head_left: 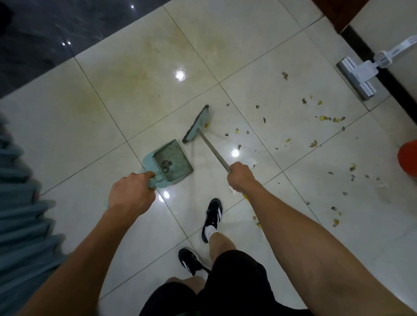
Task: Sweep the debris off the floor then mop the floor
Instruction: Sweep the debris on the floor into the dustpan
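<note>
My left hand (130, 192) grips the handle of a pale blue dustpan (171, 159) that rests on the white tiled floor (118, 95); a small clump of dirt lies in the pan. My right hand (240, 178) grips the metal pole of a broom (196, 125), whose blue head stands on the floor just beyond the pan's open edge. Yellow and grey debris (325, 119) is scattered over the tiles to the right of the broom. A white flat mop (359, 76) leans at the far right.
An orange bucket (415, 158) stands at the right edge. A grey-blue curtain (15, 190) hangs along the left. Dark tiles (42, 38) lie at the far left, a dark wooden cabinet (344, 3) at the top right. My feet in black shoes (211, 217) stand below.
</note>
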A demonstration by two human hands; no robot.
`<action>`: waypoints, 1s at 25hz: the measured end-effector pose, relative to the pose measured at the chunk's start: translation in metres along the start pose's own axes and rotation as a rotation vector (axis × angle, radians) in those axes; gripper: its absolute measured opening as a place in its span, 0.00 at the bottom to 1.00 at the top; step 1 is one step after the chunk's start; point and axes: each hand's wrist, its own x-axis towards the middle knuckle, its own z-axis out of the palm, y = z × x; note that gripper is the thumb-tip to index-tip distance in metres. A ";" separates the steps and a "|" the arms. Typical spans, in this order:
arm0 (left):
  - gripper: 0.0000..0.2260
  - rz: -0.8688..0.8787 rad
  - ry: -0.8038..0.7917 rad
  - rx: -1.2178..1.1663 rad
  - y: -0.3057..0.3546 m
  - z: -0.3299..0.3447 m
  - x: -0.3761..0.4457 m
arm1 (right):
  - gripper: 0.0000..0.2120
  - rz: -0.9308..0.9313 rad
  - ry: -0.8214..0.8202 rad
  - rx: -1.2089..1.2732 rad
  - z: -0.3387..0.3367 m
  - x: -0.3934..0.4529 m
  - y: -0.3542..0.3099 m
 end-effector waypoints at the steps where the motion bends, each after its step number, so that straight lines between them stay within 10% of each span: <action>1: 0.13 0.016 0.001 0.007 0.001 -0.004 0.004 | 0.09 0.016 -0.008 -0.016 -0.002 0.001 0.001; 25: 0.16 0.342 0.075 0.080 -0.060 0.019 -0.063 | 0.21 0.301 0.246 0.229 0.139 -0.166 0.086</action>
